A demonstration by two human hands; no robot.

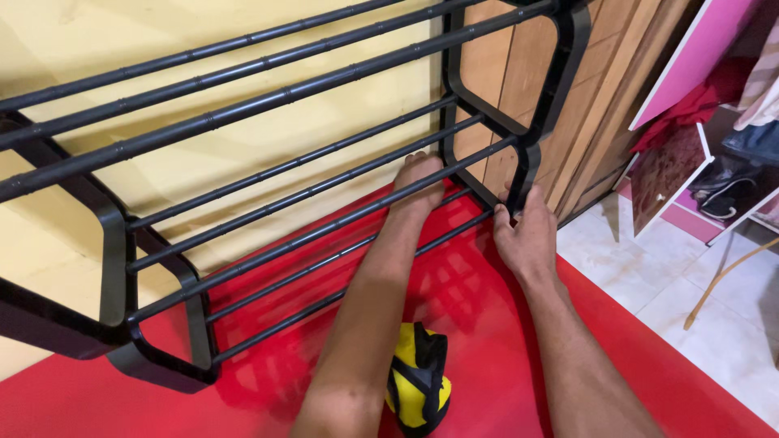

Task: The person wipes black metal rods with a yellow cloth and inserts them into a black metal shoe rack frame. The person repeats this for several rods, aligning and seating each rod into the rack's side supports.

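Note:
A black shoe rack (pixel 243 105) with round bars and plastic side frames stands on a red mat (pixel 487 324) against a yellow wall. My left hand (pixel 418 182) reaches between the middle and lower bars, its fingers resting near the right side frame (pixel 527 154). My right hand (pixel 526 231) grips the bottom of that side frame where the lowest bars meet it. A yellow and black pouch (pixel 420 381) lies on the mat between my forearms.
A wooden panel (pixel 600 73) stands behind the rack's right end. White tiled floor (pixel 698 308) lies to the right, with a pink and white shelf unit (pixel 690 122) holding clothes and a shoe. A thin wooden leg (pixel 722 276) crosses the tiles.

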